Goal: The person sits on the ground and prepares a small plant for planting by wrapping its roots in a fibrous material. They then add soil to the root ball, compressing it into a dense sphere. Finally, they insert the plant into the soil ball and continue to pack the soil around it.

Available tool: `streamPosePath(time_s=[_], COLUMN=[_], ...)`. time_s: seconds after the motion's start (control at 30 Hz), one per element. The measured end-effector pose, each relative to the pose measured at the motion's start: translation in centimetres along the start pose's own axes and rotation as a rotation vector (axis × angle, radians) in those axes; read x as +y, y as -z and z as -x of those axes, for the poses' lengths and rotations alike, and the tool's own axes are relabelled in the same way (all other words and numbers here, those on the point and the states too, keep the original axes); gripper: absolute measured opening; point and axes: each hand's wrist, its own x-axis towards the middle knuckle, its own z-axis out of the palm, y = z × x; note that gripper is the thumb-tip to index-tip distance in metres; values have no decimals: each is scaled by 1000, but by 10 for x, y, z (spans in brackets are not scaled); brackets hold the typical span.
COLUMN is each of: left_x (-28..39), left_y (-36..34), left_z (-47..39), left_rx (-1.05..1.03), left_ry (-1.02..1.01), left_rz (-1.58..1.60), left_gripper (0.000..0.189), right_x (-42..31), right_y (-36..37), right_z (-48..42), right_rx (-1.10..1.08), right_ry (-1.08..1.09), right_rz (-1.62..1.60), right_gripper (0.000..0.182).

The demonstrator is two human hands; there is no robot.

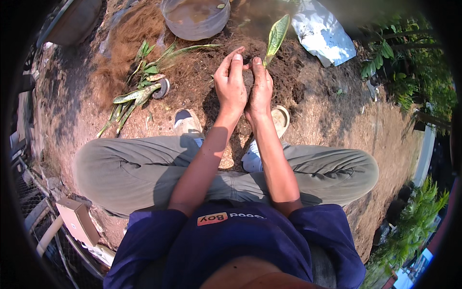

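Observation:
My left hand [231, 85] and my right hand [261, 86] are cupped together above the ground, heels almost touching. Between the palms sits a dark clump of soil or fibre [248, 77], mostly hidden by my fingers. A variegated snake plant leaf [278, 36], green with pale yellow edges, rises by my right fingertips. Its lower end is hidden behind the right hand, so how it joins the clump is unclear. Dark soil mixed with fibre [285, 72] is spread on the ground beneath and beyond my hands.
A clear plastic tub [196, 27] of brownish water stands ahead. To its left lies loose brown fibre [126, 43], with several snake plant cuttings [139, 94] and a roll of tape [161, 89] nearer me. A silvery sheet [325, 34] lies ahead right; a basin [74, 21] stands far left.

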Motion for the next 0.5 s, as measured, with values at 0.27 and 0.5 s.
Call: streamPosePath(time_s=[0.27,0.5], left_x=[35,17], left_y=[3,-1], left_z=[-3,8], left_rx=[-31,-190], left_ry=[671,-495], left_rz=[399,-483], left_gripper=[60,48], right_x=[-21,2], right_y=[8,5], right_z=[-1,-1], right_rx=[-423,-40], right_ry=[120,-14], right_rz=[-273,-401], right_gripper=[34,23])
